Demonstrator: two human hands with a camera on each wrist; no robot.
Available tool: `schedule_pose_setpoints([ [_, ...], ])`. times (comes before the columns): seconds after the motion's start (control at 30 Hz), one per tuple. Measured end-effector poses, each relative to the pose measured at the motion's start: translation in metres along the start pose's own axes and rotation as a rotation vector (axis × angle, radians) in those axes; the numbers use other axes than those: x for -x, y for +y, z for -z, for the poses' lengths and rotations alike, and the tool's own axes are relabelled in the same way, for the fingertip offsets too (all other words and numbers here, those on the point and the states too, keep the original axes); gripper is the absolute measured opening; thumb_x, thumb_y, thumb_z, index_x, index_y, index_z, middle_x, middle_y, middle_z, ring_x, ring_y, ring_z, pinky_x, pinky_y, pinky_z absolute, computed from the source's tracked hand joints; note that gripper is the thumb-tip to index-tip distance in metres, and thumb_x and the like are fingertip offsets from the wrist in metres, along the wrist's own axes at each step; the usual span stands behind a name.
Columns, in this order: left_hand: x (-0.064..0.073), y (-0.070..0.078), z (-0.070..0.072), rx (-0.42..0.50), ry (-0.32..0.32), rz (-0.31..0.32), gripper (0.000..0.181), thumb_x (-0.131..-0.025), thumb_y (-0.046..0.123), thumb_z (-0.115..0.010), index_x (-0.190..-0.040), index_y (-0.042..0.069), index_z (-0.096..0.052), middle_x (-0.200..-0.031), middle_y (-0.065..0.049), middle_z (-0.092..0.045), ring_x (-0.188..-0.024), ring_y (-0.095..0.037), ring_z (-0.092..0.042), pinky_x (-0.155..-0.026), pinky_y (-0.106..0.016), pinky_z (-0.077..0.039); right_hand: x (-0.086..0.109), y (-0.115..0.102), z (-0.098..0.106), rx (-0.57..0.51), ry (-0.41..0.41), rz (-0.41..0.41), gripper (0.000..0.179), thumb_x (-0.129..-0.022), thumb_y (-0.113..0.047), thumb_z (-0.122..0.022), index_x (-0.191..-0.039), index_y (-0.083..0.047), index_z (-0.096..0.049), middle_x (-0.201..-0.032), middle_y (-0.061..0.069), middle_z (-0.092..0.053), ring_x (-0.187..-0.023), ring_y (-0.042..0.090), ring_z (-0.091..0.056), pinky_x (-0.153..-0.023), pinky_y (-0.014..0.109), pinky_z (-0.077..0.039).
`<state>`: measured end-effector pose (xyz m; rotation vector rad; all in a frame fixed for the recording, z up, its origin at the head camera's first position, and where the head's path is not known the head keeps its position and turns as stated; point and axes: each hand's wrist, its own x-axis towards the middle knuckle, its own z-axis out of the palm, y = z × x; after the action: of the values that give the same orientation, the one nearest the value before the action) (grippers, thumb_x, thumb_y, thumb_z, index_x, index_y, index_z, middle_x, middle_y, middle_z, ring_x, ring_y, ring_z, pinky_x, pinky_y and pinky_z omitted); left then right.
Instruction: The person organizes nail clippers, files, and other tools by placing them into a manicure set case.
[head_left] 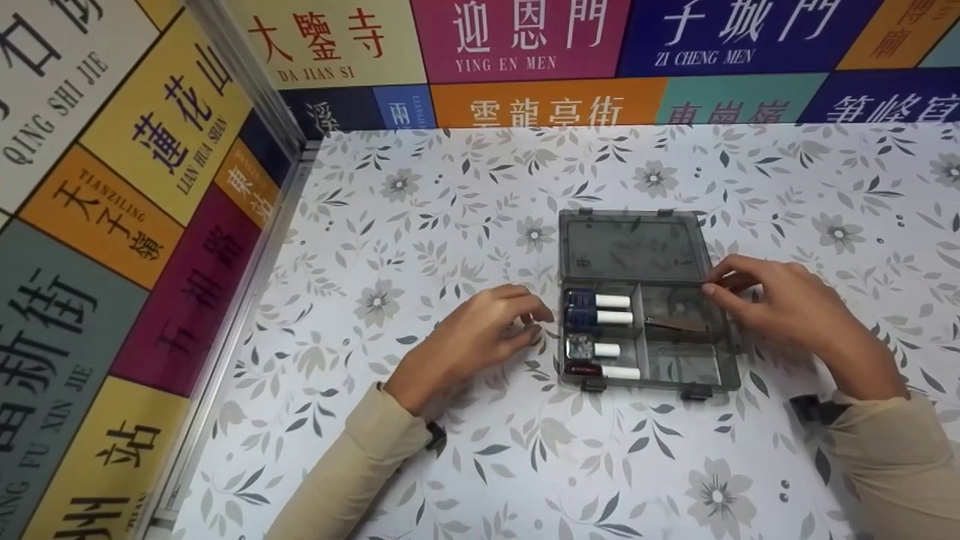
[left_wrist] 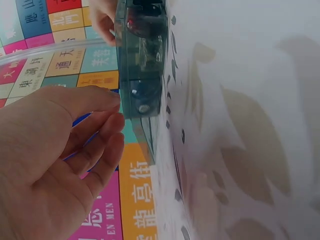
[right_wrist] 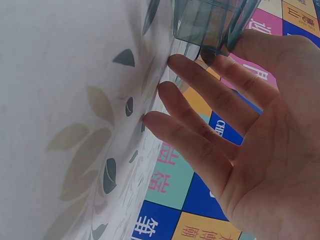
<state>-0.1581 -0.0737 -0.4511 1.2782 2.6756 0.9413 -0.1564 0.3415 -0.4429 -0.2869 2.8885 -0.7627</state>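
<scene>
A smoky clear plastic case lies with its lid folded back flat on the table. Several nail polish bottles with white caps fill its left compartments: two dark blue bottles, a glittery silver bottle and a dark red bottle. A slim brownish item lies in the upper right compartment. My left hand, fingers loosely bent and holding nothing, hovers close beside the case's left wall. At the right edge by the hinge, my right hand touches the case with thumb and forefinger, its other fingers spread.
The table has a white cover printed with grey leaves and flowers. Coloured panels with place names stand along the back, and more panels rise on the left behind a metal frame. Both arms wear beige sleeves.
</scene>
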Motion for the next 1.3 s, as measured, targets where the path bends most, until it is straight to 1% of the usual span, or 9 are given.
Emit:
schedule_pose_setpoints([
  [0.2,0.012,-0.007,0.006,0.024,0.013,0.004,0.016,-0.100,0.006,-0.075,-0.116,0.007,-0.078,-0.116,-0.006,-0.079,-0.105,-0.019,-0.078,-0.094,-0.027,-0.064,0.001,-0.001,0.000,0.024,-0.003,-0.015,0.029,-0.107,-0.048,-0.065,-0.121,-0.024,-0.075,-0.121,0.014,-0.081,-0.117,0.049,-0.072,-0.089,0.072,-0.053],
  [0.37,0.023,-0.011,0.011,0.009,0.013,0.045,0.017,-0.099,0.006,-0.075,-0.116,0.010,-0.078,-0.116,-0.005,-0.079,-0.106,-0.018,-0.077,-0.096,-0.027,-0.064,0.001,-0.001,0.000,0.026,-0.008,-0.022,0.031,-0.108,-0.049,-0.064,-0.122,-0.024,-0.074,-0.123,0.015,-0.080,-0.119,0.050,-0.071,-0.091,0.073,-0.053],
  [0.5,0.031,-0.013,0.010,-0.015,0.007,0.061,0.015,-0.099,0.009,-0.076,-0.114,0.009,-0.079,-0.112,-0.004,-0.079,-0.106,-0.019,-0.076,-0.097,-0.028,-0.063,0.000,-0.001,-0.001,0.021,-0.009,-0.020,0.031,-0.108,-0.048,-0.064,-0.122,-0.023,-0.074,-0.123,0.016,-0.080,-0.118,0.050,-0.072,-0.091,0.074,-0.052],
  [0.6,0.038,-0.015,0.009,-0.019,0.009,0.079,0.013,-0.099,0.010,-0.077,-0.112,0.008,-0.079,-0.109,-0.005,-0.079,-0.101,-0.020,-0.075,-0.094,-0.030,-0.064,0.000,-0.001,0.000,0.015,-0.012,-0.021,0.031,-0.108,-0.049,-0.064,-0.122,-0.023,-0.074,-0.123,0.016,-0.080,-0.119,0.050,-0.072,-0.092,0.074,-0.052],
  [0.8,0.051,-0.018,0.011,-0.002,0.013,0.153,0.010,-0.099,0.010,-0.077,-0.109,0.008,-0.080,-0.105,-0.002,-0.078,-0.097,-0.016,-0.073,-0.089,-0.029,-0.063,0.000,-0.001,0.000,-0.002,-0.022,-0.025,0.030,-0.108,-0.048,-0.065,-0.122,-0.023,-0.074,-0.125,0.017,-0.079,-0.119,0.051,-0.071,-0.095,0.075,-0.051],
  [0.93,0.059,-0.017,0.016,-0.021,-0.002,0.227,0.010,-0.098,0.013,-0.079,-0.107,0.011,-0.081,-0.104,0.000,-0.076,-0.098,-0.014,-0.072,-0.089,-0.028,-0.062,0.000,-0.001,0.000,-0.001,-0.022,-0.024,0.030,-0.108,-0.048,-0.065,-0.122,-0.023,-0.074,-0.125,0.018,-0.079,-0.120,0.051,-0.071,-0.095,0.075,-0.051],
  [1.07,0.068,-0.015,0.019,-0.021,-0.036,0.299,0.009,-0.096,0.016,-0.081,-0.105,0.013,-0.080,-0.103,0.002,-0.075,-0.097,-0.012,-0.071,-0.089,-0.028,-0.062,0.000,-0.001,0.000,0.019,0.001,-0.005,0.029,-0.108,-0.047,-0.065,-0.121,-0.023,-0.075,-0.121,0.015,-0.081,-0.117,0.049,-0.072,-0.091,0.073,-0.053],
  [1.17,0.072,-0.015,0.021,0.009,-0.060,0.330,0.011,-0.096,0.019,-0.083,-0.104,0.012,-0.079,-0.102,0.001,-0.074,-0.095,-0.013,-0.070,-0.087,-0.029,-0.061,0.000,-0.002,0.000,0.026,0.016,0.010,0.027,-0.107,-0.045,-0.067,-0.119,-0.022,-0.076,-0.118,0.014,-0.082,-0.115,0.048,-0.073,-0.090,0.072,-0.053],
  [1.3,0.075,-0.015,0.025,0.030,-0.076,0.346,0.017,-0.093,0.022,-0.087,-0.103,0.011,-0.079,-0.102,-0.002,-0.073,-0.096,-0.017,-0.070,-0.089,-0.033,-0.061,0.000,-0.002,0.000,0.022,0.012,0.009,0.028,-0.107,-0.045,-0.066,-0.120,-0.022,-0.075,-0.118,0.015,-0.081,-0.116,0.049,-0.073,-0.091,0.073,-0.053],
])
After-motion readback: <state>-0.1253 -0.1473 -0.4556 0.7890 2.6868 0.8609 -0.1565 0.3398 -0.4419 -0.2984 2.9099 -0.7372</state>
